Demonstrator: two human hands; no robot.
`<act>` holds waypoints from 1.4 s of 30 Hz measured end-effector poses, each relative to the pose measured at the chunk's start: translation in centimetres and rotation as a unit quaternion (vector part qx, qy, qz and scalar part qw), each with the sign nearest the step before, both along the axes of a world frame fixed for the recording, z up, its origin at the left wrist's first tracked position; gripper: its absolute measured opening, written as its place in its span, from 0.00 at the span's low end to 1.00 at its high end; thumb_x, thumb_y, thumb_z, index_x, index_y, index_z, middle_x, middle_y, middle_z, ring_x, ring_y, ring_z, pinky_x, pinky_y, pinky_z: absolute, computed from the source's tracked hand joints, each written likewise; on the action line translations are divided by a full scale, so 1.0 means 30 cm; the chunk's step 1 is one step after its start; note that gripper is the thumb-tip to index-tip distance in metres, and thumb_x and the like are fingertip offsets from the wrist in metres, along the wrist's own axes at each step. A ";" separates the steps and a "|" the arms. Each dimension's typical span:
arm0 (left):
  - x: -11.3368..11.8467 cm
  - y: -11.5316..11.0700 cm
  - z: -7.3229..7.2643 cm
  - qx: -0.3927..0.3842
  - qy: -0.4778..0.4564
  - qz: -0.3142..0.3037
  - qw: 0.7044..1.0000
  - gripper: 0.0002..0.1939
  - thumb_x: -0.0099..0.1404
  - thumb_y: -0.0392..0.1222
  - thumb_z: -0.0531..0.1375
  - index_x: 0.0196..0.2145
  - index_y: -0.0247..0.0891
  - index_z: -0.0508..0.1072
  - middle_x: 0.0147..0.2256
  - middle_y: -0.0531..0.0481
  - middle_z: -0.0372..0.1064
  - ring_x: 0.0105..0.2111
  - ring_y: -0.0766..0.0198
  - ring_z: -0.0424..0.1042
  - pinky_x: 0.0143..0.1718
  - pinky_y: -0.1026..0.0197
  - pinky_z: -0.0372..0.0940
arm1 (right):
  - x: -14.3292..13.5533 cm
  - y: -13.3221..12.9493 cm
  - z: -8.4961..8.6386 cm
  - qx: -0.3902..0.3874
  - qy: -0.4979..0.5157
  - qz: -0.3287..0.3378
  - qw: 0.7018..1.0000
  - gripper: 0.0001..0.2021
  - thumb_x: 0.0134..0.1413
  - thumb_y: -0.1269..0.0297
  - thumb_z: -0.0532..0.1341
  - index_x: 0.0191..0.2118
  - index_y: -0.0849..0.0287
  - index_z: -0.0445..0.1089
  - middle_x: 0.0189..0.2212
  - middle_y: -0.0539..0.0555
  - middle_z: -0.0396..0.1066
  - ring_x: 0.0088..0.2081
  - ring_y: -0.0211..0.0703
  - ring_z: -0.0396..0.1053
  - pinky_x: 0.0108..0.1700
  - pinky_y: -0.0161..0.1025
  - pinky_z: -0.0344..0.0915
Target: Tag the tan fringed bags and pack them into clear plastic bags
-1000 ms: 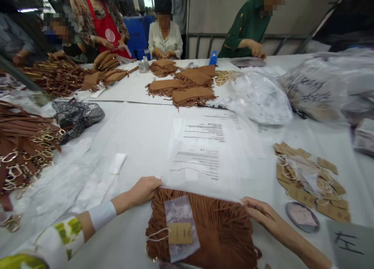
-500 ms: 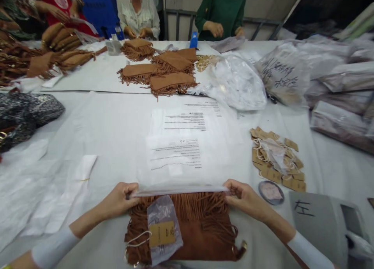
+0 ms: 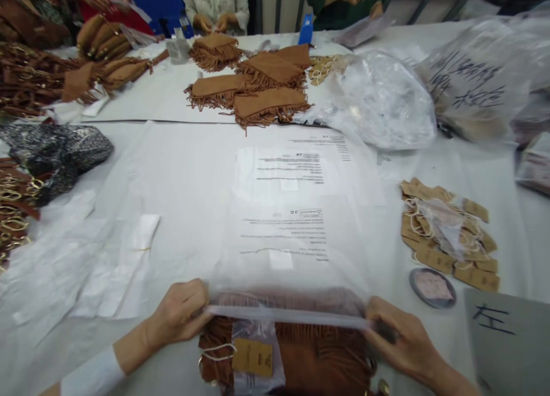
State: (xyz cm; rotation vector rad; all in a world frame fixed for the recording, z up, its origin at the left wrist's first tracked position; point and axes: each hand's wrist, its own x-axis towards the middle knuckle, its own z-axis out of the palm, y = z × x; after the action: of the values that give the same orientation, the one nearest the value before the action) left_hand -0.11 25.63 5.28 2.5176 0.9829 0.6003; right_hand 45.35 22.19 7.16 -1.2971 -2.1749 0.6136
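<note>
A brown fringed suede bag [image 3: 318,356] lies at the near edge of the table, with a kraft paper tag [image 3: 253,357] in a small plastic sleeve on its front. A clear plastic bag [image 3: 292,235] printed with black text lies flat beyond it. Its open mouth is pulled over the top of the brown bag. My left hand [image 3: 180,313] pinches the left end of that opening. My right hand [image 3: 399,341] grips the right end.
A pile of kraft tags [image 3: 447,235] and a small round disc [image 3: 432,287] lie right. Grey card [image 3: 507,338] sits near right. More fringed pieces [image 3: 266,89] lie mid-table, full plastic sacks [image 3: 382,101] far right, brown straps with metal rings [image 3: 17,204] left. Other people's hands work at the far edge.
The plastic bag's mouth has been pulled toward me over the fringed top of the brown bag. Both hands moved nearer with it. The camera tilted down.
</note>
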 end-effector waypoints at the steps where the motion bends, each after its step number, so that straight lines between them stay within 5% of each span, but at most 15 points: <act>1: -0.009 -0.023 -0.004 -0.009 0.008 0.002 1.000 0.09 0.64 0.34 0.56 0.29 0.41 0.58 0.24 0.54 0.58 0.26 0.64 0.59 0.27 0.61 0.52 | -0.001 -0.023 -0.001 -0.007 0.006 0.008 1.000 0.07 0.55 0.69 0.57 0.27 0.55 0.60 0.21 0.46 0.64 0.22 0.34 0.63 0.24 0.30 0.60; 4: -0.028 -0.046 -0.007 -0.072 0.032 0.004 0.997 0.05 0.65 0.34 0.54 0.32 0.41 0.59 0.27 0.52 0.60 0.28 0.63 0.61 0.29 0.62 0.56 | -0.009 -0.059 -0.008 -0.029 0.008 0.032 0.999 0.04 0.56 0.70 0.56 0.32 0.54 0.62 0.23 0.47 0.66 0.25 0.36 0.66 0.27 0.31 0.63; 8: -0.041 0.043 0.039 -0.181 0.071 -0.086 0.977 0.07 0.63 0.30 0.48 0.37 0.40 0.60 0.33 0.48 0.64 0.34 0.60 0.63 0.35 0.59 0.62 | -0.008 -0.012 -0.004 -0.039 -0.030 0.071 0.996 0.08 0.56 0.74 0.51 0.38 0.55 0.62 0.29 0.52 0.67 0.31 0.40 0.68 0.34 0.36 0.68; 11: -0.038 0.116 0.072 -0.163 0.116 -0.132 0.971 0.10 0.63 0.28 0.47 0.36 0.40 0.61 0.35 0.47 0.64 0.36 0.60 0.63 0.39 0.58 0.62 | 0.001 0.038 -0.007 -0.011 -0.065 0.104 0.992 0.10 0.55 0.75 0.50 0.40 0.56 0.62 0.31 0.54 0.68 0.35 0.44 0.68 0.39 0.40 0.68; 14: -0.020 0.129 0.053 -0.101 0.144 -0.113 0.978 0.11 0.65 0.29 0.46 0.31 0.40 0.62 0.30 0.49 0.63 0.31 0.61 0.61 0.35 0.59 0.59 | 0.001 0.050 -0.032 0.011 -0.064 0.090 0.994 0.09 0.55 0.75 0.52 0.39 0.55 0.62 0.31 0.54 0.68 0.35 0.43 0.68 0.38 0.39 0.68; 18: 0.026 0.058 -0.024 -0.019 0.078 0.004 0.997 0.13 0.65 0.30 0.48 0.24 0.40 0.59 0.23 0.52 0.60 0.26 0.63 0.58 0.28 0.61 0.54 | -0.016 0.016 -0.077 0.018 -0.015 0.025 0.999 0.08 0.53 0.76 0.51 0.34 0.53 0.60 0.26 0.50 0.66 0.28 0.40 0.66 0.31 0.34 0.65; 23: 0.070 -0.044 -0.060 -0.059 -0.007 0.154 0.986 0.18 0.63 0.32 0.53 0.19 0.41 0.51 0.17 0.59 0.48 0.18 0.70 0.50 0.22 0.62 0.45 | -0.035 -0.035 -0.096 0.053 -0.028 -0.054 0.997 0.09 0.43 0.76 0.52 0.25 0.53 0.55 0.18 0.45 0.60 0.20 0.37 0.60 0.24 0.35 0.57; 31: -0.030 -0.192 0.006 -0.105 0.008 0.020 0.994 0.09 0.64 0.30 0.50 0.29 0.41 0.60 0.25 0.52 0.62 0.27 0.64 0.63 0.29 0.62 0.58 | -0.001 -0.160 -0.072 -0.015 -0.013 0.008 1.000 0.05 0.50 0.71 0.55 0.28 0.51 0.62 0.22 0.50 0.66 0.24 0.42 0.65 0.27 0.38 0.64; 38: -0.050 -0.327 0.018 -0.326 0.043 0.090 0.940 0.04 0.69 0.40 0.50 0.35 0.43 0.61 0.29 0.53 0.65 0.28 0.64 0.67 0.31 0.64 0.64 | 0.020 -0.212 0.039 -0.199 0.033 -0.010 0.979 0.11 0.54 0.71 0.53 0.44 0.56 0.59 0.33 0.53 0.69 0.33 0.41 0.70 0.35 0.37 0.68; 42: -0.053 -0.307 0.036 -0.353 0.064 0.057 0.932 0.12 0.61 0.47 0.60 0.41 0.44 0.63 0.36 0.52 0.69 0.36 0.60 0.71 0.37 0.63 0.67 | 0.057 -0.206 0.098 -0.196 -0.034 0.128 0.971 0.06 0.49 0.68 0.59 0.35 0.57 0.62 0.38 0.57 0.68 0.43 0.46 0.66 0.46 0.44 0.67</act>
State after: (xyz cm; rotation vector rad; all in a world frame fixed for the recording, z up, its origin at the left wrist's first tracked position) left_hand -1.70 16.41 6.36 1.8771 1.1432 0.0708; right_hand 47.05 16.00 10.10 -1.2445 -2.3789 1.1678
